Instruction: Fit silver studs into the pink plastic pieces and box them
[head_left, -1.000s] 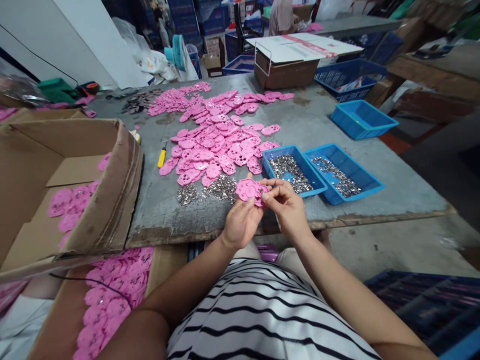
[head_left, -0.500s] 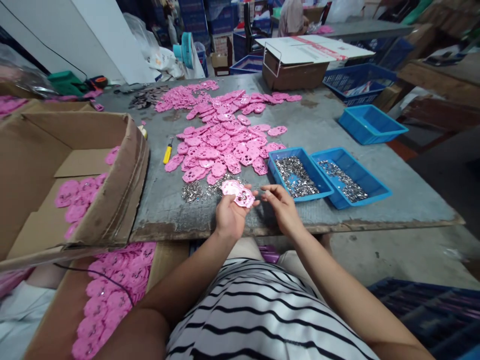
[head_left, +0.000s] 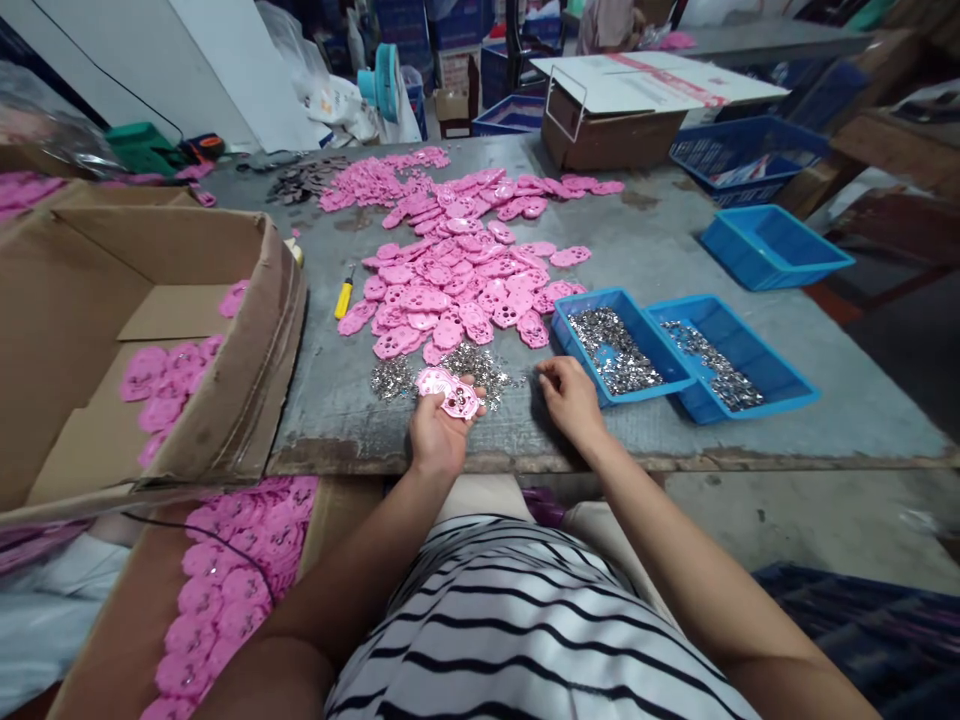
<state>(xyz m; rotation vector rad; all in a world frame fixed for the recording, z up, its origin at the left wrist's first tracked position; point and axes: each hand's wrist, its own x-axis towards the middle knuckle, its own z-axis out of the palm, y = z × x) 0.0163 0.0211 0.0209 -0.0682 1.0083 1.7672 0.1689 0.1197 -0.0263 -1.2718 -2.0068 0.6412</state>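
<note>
**benchrat:** So your left hand (head_left: 437,432) has one pink plastic plate (head_left: 448,392) pinched between thumb and fingers, face up, held just over the near edge of the table (head_left: 675,250). Your right hand (head_left: 570,398) is down on the tabletop just left of the nearer blue tray (head_left: 559,325), fingers curled in. Can't tell if there's already a bit of metal between those fingertips or nothing at all, it's too small to see.

**pinkpress:** Any tips for doing this bit cleanly?

**benchrat:** I'd say keep the plate flat and steady so its holes face you, and grip it by the rim so your thumb isn't covering any of them. There's a loose heap of small metal pieces (head_left: 472,365) lying right beside the plate, closer than the tray, so that looks like the shorter reach. Take one piece at a time with your fingertips; those things look like they clump together. Keep the plate low over the table so anything you fumble lands there and not in your lap.

**pinkpress:** And the rest of the plates?

**benchrat:** Big pile of pink plates (head_left: 457,270) mid-table, past the metal heap, well within reach. More of them sit in the cardboard box (head_left: 247,400) on your left.
</note>
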